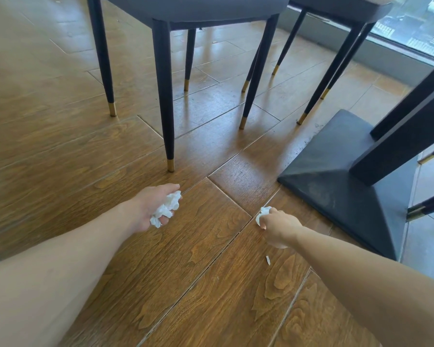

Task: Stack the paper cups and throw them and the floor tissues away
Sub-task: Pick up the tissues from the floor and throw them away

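Observation:
My left hand (149, 205) hangs low over the wooden floor, closed around a crumpled white tissue (166, 208) that bulges out between the fingers. To the right, my right hand (280, 227) is closed on a second crumpled white tissue (262, 216), right at floor level beside the table base. More white shows under that hand; I cannot tell if it is the same tissue. No paper cups are in view.
A dark chair with gold-tipped legs (170, 160) stands just beyond my left hand, and a second chair (301, 118) stands behind it. The black table base (336, 176) sits right of my right hand. A small white scrap (268, 260) lies on the floor.

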